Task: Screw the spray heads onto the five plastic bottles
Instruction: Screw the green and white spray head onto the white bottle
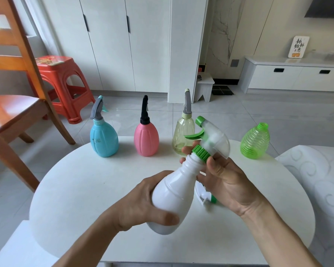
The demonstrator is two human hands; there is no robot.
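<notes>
My left hand (143, 203) grips a white plastic bottle (174, 193), tilted with its neck up and to the right. My right hand (224, 178) holds a translucent spray head with green collar and trigger (210, 141) at the bottle's mouth. At the table's far edge stand a blue bottle (104, 139), a pink bottle (146, 140) and a yellowish clear bottle (182, 135), each with a spray head on. A green ribbed bottle (255, 143) stands at the far right without a head. Another white and green spray head (204, 197) lies on the table under my right hand.
The round white table (81, 189) carries everything. A wooden chair (14, 105) and a red plastic stool (62, 81) stand to the left. A white patterned seat (320, 180) is at the right. White cabinets line the back wall.
</notes>
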